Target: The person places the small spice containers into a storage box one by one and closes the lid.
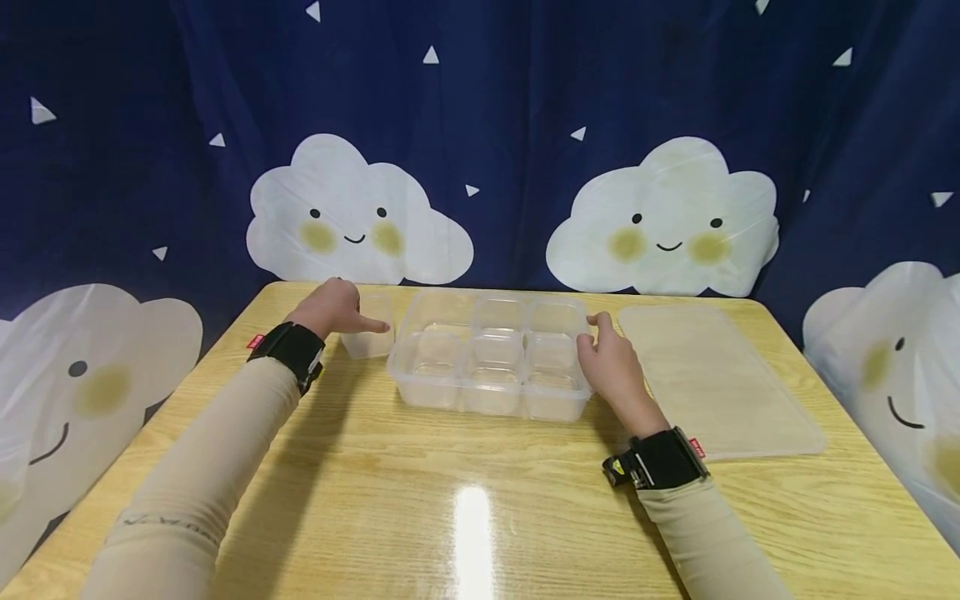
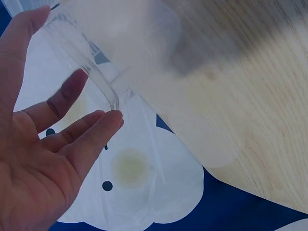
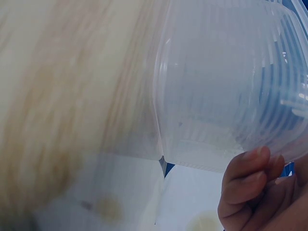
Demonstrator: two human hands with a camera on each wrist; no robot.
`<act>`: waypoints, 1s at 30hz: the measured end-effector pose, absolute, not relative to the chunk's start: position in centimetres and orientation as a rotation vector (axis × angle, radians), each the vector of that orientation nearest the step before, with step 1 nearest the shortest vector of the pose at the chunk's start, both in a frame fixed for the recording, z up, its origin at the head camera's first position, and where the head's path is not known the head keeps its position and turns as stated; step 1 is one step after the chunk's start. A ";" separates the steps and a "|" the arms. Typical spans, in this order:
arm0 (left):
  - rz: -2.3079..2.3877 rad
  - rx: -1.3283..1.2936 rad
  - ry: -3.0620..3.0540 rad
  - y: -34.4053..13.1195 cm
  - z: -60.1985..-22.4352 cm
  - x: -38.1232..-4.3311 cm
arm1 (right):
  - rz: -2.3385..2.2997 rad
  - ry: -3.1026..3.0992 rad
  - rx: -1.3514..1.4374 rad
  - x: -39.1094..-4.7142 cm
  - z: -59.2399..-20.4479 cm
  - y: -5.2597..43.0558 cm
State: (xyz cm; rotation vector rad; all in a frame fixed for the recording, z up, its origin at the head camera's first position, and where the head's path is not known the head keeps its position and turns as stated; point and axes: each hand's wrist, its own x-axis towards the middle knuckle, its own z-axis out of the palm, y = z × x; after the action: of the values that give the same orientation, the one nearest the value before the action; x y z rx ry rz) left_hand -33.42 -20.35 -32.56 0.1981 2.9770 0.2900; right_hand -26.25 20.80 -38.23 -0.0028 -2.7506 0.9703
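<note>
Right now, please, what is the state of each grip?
Left grip: closed, holding the small clear plastic container by its rim.
Right grip: curled at the right end of the large clear plastic box; whether closed on it cannot be told.

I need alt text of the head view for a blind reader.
A person's left hand holds a small clear container beside a larger clear box holding more small containers; the right hand holds the box's right edge. A flat translucent lid lies to the right on a wooden table.
</note>
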 end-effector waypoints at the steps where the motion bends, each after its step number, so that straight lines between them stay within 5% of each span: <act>1: 0.283 0.197 2.969 -20.3 -32.5 -33.4 | 0.973 -2.751 -0.004 -26.2 -38.2 20.8; 30: 0.110 0.304 2.872 -19.4 -32.0 -33.1 | 0.979 -2.736 0.036 -26.5 -38.5 21.1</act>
State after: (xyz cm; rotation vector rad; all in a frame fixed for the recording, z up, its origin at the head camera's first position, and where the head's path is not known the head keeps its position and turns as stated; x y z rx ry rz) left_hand -33.11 -19.36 -31.99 0.3043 2.8721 0.1105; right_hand -26.47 21.07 -38.51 0.0364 -2.7360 0.9790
